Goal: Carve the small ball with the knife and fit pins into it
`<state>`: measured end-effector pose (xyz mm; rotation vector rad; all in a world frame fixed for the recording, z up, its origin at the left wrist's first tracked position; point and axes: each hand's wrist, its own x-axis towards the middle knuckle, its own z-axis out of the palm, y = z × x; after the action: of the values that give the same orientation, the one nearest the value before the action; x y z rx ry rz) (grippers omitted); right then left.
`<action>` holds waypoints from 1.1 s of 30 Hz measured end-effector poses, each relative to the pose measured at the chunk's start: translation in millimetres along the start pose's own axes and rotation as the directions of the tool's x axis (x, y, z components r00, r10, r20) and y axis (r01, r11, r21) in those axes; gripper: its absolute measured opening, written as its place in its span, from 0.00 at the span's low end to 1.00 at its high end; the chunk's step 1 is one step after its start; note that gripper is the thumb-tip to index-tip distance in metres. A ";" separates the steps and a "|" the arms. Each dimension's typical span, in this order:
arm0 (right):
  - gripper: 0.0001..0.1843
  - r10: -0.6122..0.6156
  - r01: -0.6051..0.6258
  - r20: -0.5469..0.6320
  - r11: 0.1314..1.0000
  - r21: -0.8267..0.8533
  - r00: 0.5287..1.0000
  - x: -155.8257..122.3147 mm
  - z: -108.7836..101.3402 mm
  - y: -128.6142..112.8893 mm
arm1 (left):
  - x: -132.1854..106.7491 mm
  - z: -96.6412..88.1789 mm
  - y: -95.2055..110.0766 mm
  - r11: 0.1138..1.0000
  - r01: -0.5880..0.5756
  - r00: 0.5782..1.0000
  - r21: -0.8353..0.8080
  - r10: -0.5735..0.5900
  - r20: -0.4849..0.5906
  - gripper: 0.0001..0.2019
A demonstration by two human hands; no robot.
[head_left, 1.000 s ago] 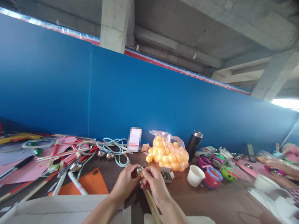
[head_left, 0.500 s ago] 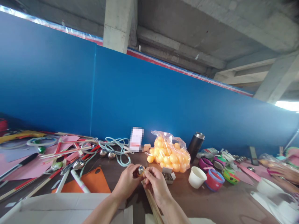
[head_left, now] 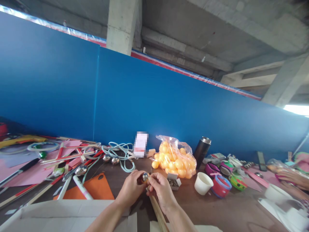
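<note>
My left hand (head_left: 131, 189) and my right hand (head_left: 161, 190) meet low in the middle of the view, above a brown table (head_left: 212, 209). Together they pinch a small shiny metal ball (head_left: 145, 176) with a dark brown piece behind it. The fingers of both hands are curled closed round it. A light wooden stick (head_left: 156, 212) runs from under my right hand down toward me. A small open box of metal bits (head_left: 173, 181) lies just right of my right hand.
A clear bag of orange balls (head_left: 174, 159), a dark flask (head_left: 202, 150), a white cup (head_left: 202, 183) and coloured tape rolls (head_left: 221, 186) stand to the right. Pink paper, sticks, a marker (head_left: 81, 190) and an orange sheet (head_left: 96, 190) crowd the left. Another person's hand (head_left: 293, 178) rests far right.
The view has shifted slightly, so everything sits a little further right than a second ago. My hands hold the ball in the same pinch.
</note>
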<state>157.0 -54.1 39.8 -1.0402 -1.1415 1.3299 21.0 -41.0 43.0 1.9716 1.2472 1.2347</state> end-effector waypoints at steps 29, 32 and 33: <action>0.17 0.007 -0.004 0.040 0.997 -0.081 0.999 -4.1 1.0 -7.5 | -4.8 2.6 -1.6 0.997 0.002 1.000 0.077 -0.004 0.014 0.03; 0.16 0.013 -0.007 0.065 0.996 -0.091 0.998 -2.0 -2.6 -5.1 | -4.8 1.9 -1.3 0.995 -0.005 1.000 0.098 0.003 0.027 0.04; 0.16 0.014 -0.007 0.071 0.995 -0.096 0.997 -1.3 -3.6 -4.1 | -5.0 1.5 -1.0 0.995 -0.012 1.000 0.103 0.008 0.030 0.04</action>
<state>161.3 -55.1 43.3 -1.0758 -1.2653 1.3416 21.0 -44.9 39.4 2.0640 1.3117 1.1625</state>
